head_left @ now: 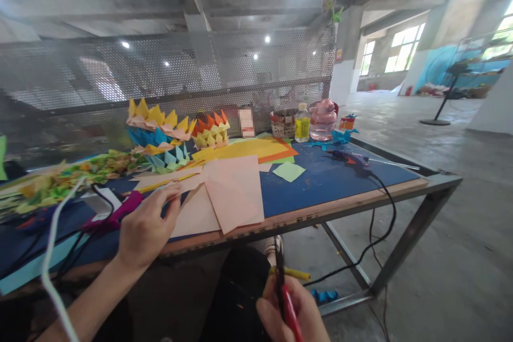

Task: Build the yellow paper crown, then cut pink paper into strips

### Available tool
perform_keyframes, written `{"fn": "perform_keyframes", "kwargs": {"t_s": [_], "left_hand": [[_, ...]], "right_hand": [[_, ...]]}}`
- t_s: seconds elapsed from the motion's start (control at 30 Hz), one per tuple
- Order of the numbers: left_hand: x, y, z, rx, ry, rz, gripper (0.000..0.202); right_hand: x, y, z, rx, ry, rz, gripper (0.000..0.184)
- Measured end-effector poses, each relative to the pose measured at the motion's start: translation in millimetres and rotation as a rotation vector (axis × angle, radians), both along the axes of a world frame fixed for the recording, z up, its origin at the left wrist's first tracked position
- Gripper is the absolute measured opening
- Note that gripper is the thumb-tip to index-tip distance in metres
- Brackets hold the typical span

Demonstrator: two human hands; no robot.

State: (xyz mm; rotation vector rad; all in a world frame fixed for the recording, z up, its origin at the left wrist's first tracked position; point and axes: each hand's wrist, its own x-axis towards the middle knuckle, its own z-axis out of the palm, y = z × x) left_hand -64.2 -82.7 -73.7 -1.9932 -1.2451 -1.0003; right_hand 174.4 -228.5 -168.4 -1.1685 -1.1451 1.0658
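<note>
My left hand (146, 224) is over the table's near left part, fingers curled together at the edge of a pale pink paper piece (190, 184). Thin yellow strips (166, 181) lie just beyond the fingertips. Several larger pale pink sheets (236, 192) overlap to the right of this hand. My right hand (290, 307) is below the table edge, above my lap, closed around red-handled scissors (289, 304) with their dark blades pointing up. The fingers partly cover the handle.
Folded-paper baskets (158, 133), yellow sheets (240, 148) and a green square (289, 171) lie on the blue table (304, 192). A glue gun (348, 158), yellow bottle (302, 124) and pink jug (323, 120) stand or lie right. A white cable (54, 240) crosses at left.
</note>
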Motion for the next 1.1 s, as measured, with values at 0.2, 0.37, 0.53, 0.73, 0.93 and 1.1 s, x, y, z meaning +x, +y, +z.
{"fn": "perform_keyframes", "kwargs": {"t_s": [0.2,0.37,0.53,0.73,0.93,1.1], "left_hand": [[-5.6,-5.2,-19.8,-0.050,0.074,0.025,0.023],[-11.5,-10.4,-27.4,-0.161,0.088,-0.037,0.027],[-13.7,-18.5,-31.4,-0.213,0.082,-0.048,0.033],[-8.8,-22.9,-37.2,-0.177,0.150,-0.091,0.035],[13.4,-34.4,-21.4,-0.046,0.140,-0.209,0.051],[49.1,-47.7,-17.8,-0.049,0.326,-0.456,0.078]], "right_hand": [[2.3,41.7,64.1,0.644,-0.901,-0.051,0.021],[-18.5,78.5,66.3,0.652,-1.113,-0.038,0.020],[-13.9,87.8,60.8,0.654,-1.099,-0.095,0.021],[6.9,76.3,82.1,0.499,-0.695,-0.257,0.010],[11.5,56.5,86.3,0.110,0.420,-0.153,0.025],[-14.7,46.6,66.5,-0.062,0.713,-0.143,0.034]]}}
